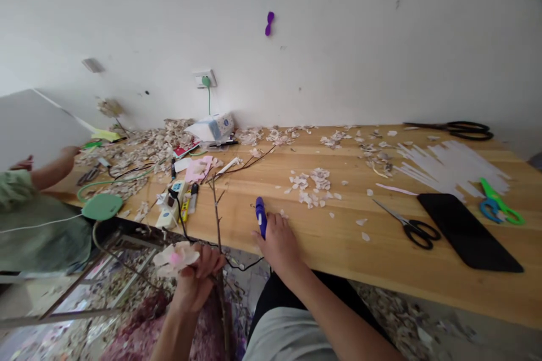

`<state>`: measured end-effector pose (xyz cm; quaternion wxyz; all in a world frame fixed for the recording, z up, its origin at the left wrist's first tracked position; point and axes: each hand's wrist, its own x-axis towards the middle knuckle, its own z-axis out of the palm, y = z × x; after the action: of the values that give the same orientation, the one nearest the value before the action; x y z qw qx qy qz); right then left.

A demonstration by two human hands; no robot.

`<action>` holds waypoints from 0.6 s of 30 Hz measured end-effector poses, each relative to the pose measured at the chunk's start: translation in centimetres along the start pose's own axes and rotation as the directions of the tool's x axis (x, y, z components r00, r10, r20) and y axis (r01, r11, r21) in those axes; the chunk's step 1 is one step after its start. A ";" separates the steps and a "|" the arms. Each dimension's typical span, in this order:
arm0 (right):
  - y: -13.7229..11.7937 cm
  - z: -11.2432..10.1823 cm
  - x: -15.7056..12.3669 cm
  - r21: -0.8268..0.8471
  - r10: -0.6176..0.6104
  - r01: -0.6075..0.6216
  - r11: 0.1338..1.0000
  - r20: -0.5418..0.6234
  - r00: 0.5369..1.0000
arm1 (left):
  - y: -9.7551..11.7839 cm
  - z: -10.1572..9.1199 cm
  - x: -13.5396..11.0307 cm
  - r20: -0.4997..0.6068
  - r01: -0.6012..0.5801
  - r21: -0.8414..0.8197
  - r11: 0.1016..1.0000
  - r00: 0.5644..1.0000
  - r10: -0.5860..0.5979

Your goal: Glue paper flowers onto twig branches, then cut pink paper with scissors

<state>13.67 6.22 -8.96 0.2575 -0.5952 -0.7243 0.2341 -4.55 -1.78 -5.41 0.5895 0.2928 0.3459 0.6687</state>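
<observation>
Left hand (pixel 199 279) pinches pale pink paper flower (pixel 175 258).

I see the table (pixel 339 237) as pale wood with a smooth, satin grain. My right hand (pixel 277 242) rests on a glossy purple plastic glue gun (pixel 261 215) near the front edge. My left hand (pixel 197 279) grips a rough, bare woody twig (pixel 217 208) and a soft, matt pink paper flower (pixel 175 256). Thin, crumpled paper petals (pixel 313 183) lie matt mid-table. Toward the right edge, black scissors (pixel 409 224) show dull metal blades and shiny plastic handles beside a smooth black mat (pixel 466 231). White paper strips (pixel 449 166) look flat and matt.
</observation>
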 end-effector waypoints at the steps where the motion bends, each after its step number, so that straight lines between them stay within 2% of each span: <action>1: 0.1 0.2 0.2 0.022 -0.001 0.001 1.000 -0.001 1.000 | -0.2 0.4 0.0 0.016 0.007 -0.026 1.000 1.000 -0.007; 5: 0.6 -0.3 -0.1 0.177 -0.014 0.018 0.984 -0.028 1.000 | -1.0 1.5 0.1 0.100 0.041 -0.034 0.999 0.994 -0.037; 9: 1.7 -2.1 -3.3 0.351 -0.032 0.073 0.933 -0.121 0.992 | -1.6 2.4 0.1 0.158 0.061 0.024 0.998 0.985 -0.064; 11: 2.4 -3.2 -5.8 0.453 0.025 0.061 0.889 -0.182 0.983 | -1.9 2.8 -0.1 0.160 0.078 0.040 0.996 0.984 -0.083; 13: 2.8 -4.5 -8.5 0.621 0.171 0.005 0.784 -0.224 0.959 | -2.3 3.2 -0.4 0.155 0.117 0.026 0.993 0.981 -0.120; 15: 2.8 -6.1 -10.7 0.678 0.224 -0.007 0.735 -0.233 0.946 | -2.7 3.6 -0.9 0.161 0.165 -0.010 0.986 0.974 -0.162; 16: 2.6 -7.1 -11.6 0.662 0.194 0.036 0.749 -0.271 0.943 | -2.9 3.9 -1.1 0.169 0.187 -0.021 0.982 0.969 -0.181; 18: 1.9 -9.2 -12.9 0.563 0.048 0.188 0.805 -0.378 0.925 | -3.3 4.4 -1.5 0.185 0.222 -0.018 0.975 0.959 -0.215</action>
<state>23.12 -5.81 -4.44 0.5710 -0.4911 -0.5749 0.3196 1.09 -2.52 -5.42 0.6945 0.3011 0.3079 0.5764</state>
